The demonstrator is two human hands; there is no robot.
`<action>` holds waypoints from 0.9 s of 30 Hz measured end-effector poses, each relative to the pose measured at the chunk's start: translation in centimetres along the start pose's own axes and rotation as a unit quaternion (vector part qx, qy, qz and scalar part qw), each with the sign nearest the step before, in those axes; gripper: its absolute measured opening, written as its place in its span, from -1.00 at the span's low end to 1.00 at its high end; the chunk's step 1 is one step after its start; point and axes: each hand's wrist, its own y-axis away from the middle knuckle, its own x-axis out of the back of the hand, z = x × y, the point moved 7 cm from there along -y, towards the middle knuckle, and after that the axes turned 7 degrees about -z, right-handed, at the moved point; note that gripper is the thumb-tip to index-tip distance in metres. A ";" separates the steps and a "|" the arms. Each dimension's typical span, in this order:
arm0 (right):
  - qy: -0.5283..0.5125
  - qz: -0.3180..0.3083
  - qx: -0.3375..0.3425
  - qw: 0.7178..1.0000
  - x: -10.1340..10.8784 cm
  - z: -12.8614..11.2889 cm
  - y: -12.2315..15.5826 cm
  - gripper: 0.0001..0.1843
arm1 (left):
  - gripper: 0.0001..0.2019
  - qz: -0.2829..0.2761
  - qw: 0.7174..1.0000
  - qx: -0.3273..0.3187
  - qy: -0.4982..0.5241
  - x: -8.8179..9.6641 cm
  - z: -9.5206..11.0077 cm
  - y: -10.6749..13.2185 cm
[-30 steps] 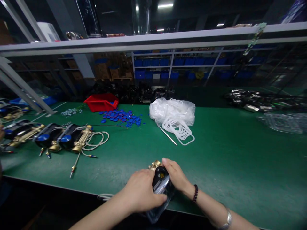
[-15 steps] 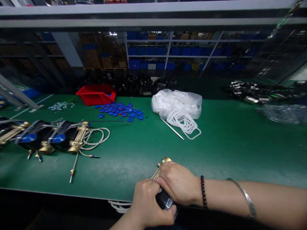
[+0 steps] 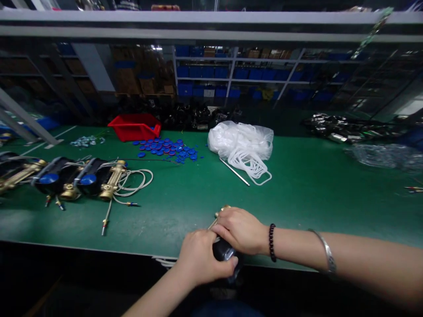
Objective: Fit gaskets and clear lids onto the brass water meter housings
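At the front edge of the green table, both my hands are closed around a meter [image 3: 222,250] with a black housing and a brass pipe body. My left hand [image 3: 200,255] grips the near left side of the housing, its thumb along the near end. Over the brass part and the far side lies my right hand [image 3: 243,230], fingers wrapped down. Most of the meter is hidden under the hands. White cable [image 3: 165,261] hangs below the table edge, left of them. Similar meters [image 3: 95,180] with blue round caps and coiled cables stand in a row at the left.
A red bin [image 3: 134,127] stands at the back, with many blue caps [image 3: 165,147] spread before it. Right of these lies a clear bag of white cord [image 3: 243,141], a metal rod [image 3: 234,171] beside it. Clear plastic [image 3: 380,156] lies far right. A shelf beam [image 3: 211,17] crosses overhead.
The view has tilted slightly, so the table edge and hands appear higher in the picture. Both hands keep hold of the meter in nearly the same pose.
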 end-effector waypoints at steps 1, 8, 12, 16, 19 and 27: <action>-0.001 -0.003 -0.006 1.000 0.0 0.0 0.0 -0.51 | -0.63 -0.006 1.000 0.003 0.003 0.0 -0.1 0.0; -0.022 -0.038 -0.004 0.999 -0.3 -0.2 -0.3 -0.59 | -0.72 0.024 0.998 -0.047 0.032 -1.7 -0.4 -0.9; -0.036 -0.028 -0.001 0.999 -0.1 -0.3 -0.5 -0.64 | -0.78 0.064 0.993 -0.086 0.052 -2.2 -0.6 -0.9; -0.069 0.001 -0.010 0.998 0.1 0.0 -0.3 -0.58 | -0.76 0.044 0.995 -0.077 0.051 -2.0 -0.7 -1.0; -0.197 0.092 -0.024 0.976 0.9 1.0 0.2 -0.42 | -0.71 0.009 0.998 -0.052 0.046 -1.8 -0.8 -0.8; -0.391 0.324 -0.128 0.852 0.4 5.4 3.6 -0.46 | -0.65 0.098 0.993 -0.012 0.058 -2.1 -1.6 1.9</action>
